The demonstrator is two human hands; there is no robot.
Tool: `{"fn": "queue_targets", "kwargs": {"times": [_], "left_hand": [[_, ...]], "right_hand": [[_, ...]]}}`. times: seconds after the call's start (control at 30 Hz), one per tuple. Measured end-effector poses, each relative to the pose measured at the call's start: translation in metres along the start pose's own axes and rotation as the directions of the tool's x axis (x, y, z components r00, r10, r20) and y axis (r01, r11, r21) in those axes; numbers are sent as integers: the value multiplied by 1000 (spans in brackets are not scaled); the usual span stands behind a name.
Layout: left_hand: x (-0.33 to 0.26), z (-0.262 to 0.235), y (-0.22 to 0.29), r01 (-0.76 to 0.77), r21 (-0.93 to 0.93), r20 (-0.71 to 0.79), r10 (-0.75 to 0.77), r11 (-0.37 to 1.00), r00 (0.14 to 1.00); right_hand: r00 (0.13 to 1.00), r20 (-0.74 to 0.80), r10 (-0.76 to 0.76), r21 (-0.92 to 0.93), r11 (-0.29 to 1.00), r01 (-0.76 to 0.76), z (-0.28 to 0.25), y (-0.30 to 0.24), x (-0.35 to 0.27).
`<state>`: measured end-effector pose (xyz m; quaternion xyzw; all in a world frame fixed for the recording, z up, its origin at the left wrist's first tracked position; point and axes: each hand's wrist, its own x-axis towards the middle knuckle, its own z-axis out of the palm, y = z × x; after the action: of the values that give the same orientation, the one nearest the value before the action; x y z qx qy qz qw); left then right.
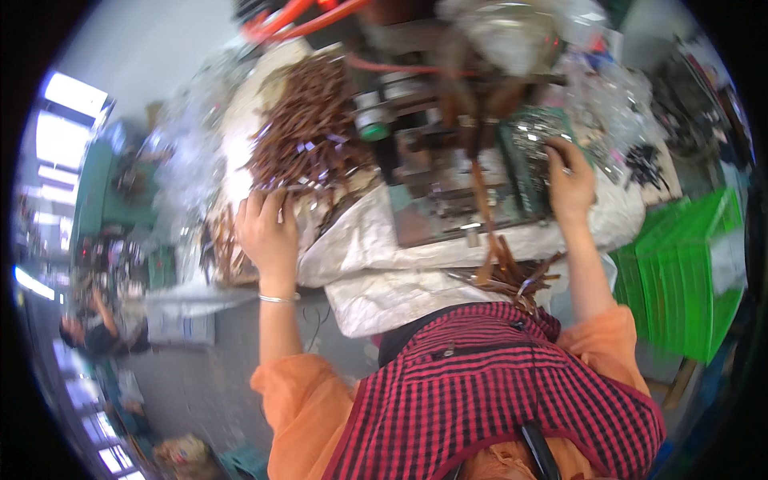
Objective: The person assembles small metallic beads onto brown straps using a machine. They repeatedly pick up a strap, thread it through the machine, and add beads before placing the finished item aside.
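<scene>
My left hand [268, 228] rests at the near edge of a big heap of brown wooden sticks [308, 120], fingers curled onto a few of them. My right hand [570, 180] reaches into a green tray of small shiny metal pieces [532, 140], fingertips pinched among them. Between the hands stands a metal press-like machine [432, 172] on a bench covered with white sacking [376, 248]. A smaller pile of brown sticks [508, 276] lies on the sacking just in front of my body. I cannot tell exactly what either hand grips.
Stacked green plastic crates [688, 264] stand at the right. Clear plastic bags [608, 96] pile up behind the tray. Orange hoses [296, 20] run over the machine's top. Another person [100, 332] works at far left, near bright windows.
</scene>
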<state>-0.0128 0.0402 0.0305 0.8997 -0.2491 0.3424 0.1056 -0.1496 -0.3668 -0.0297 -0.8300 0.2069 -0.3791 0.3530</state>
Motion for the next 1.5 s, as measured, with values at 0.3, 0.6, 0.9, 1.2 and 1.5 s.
{"fn": "queue_targets", "kwargs": {"times": [0.3,0.6,0.9,1.2,1.5], "left_hand": [[3,66,-58,-227,254,551,52,940,833],[-30,78,-40,464,-253,395,-347,849,851],[15,65,65,474,-870,371,-450,138,812],[0,31,82,289,-952,298,-517,-100,802],[-26,21,14,84,-635,-378,-403,768,834]], "right_hand": [[998,-59,15,-7,1000,-15,-13,0,-11],[969,-226,96,37,995,-90,-64,16,-51],[995,78,-70,516,857,20,22,-92,6],[980,146,132,677,709,-196,38,-104,-15],[933,328,148,756,550,-354,14,-145,-24]]}}
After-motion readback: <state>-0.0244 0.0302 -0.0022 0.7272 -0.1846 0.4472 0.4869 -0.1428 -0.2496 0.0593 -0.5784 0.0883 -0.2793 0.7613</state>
